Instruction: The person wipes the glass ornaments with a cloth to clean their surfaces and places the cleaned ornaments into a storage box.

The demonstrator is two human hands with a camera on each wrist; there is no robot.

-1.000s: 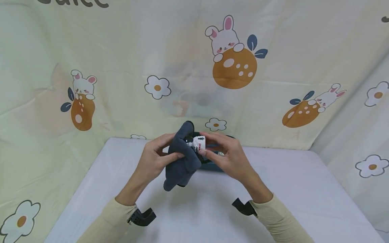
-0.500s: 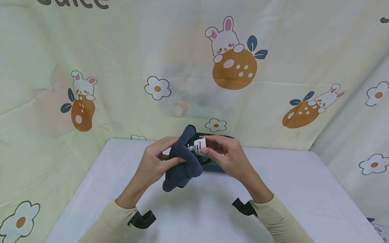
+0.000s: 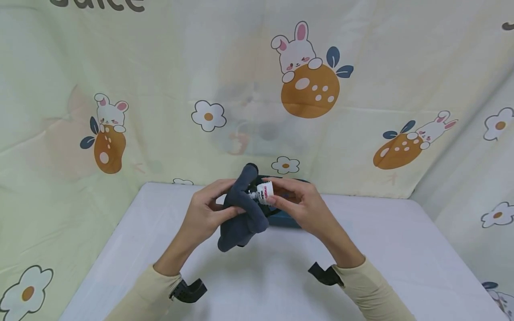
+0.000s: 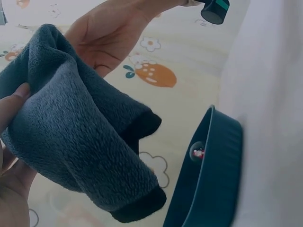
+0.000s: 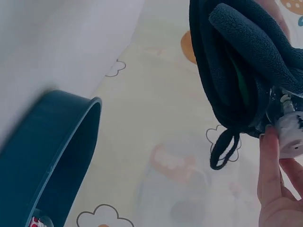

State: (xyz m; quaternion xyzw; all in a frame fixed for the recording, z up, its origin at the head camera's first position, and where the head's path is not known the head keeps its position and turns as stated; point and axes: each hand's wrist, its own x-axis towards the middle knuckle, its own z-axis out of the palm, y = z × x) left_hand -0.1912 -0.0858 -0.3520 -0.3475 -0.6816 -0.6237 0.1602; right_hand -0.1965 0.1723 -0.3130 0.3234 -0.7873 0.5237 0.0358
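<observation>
My left hand (image 3: pixel 206 209) grips a folded dark blue-grey plush towel (image 3: pixel 241 223), thumb on top of it. What looks like a small snow globe, with a white base (image 3: pixel 265 193) printed in red and dark marks, is pinched by its base in my right hand (image 3: pixel 303 203). Its clear dome is tucked against the folds of the towel (image 5: pixel 255 52) and is mostly hidden there. In the right wrist view the base (image 5: pixel 290 135) shows between thumb and fingers, and a dark hanging loop (image 5: pixel 225 149) dangles from the towel.
Behind the hands, on the white-covered table (image 3: pixel 381 249), stands a dark teal tray (image 3: pixel 285 220). Inside it, the left wrist view shows another small clear globe (image 4: pixel 197 152) with a red and white figure. A printed curtain (image 3: pixel 168 89) hangs behind the table.
The globe's base has turned in my right fingers: a green tree print has gone from sight and the lettering has shifted. The towel has moved only slightly in my left hand.
</observation>
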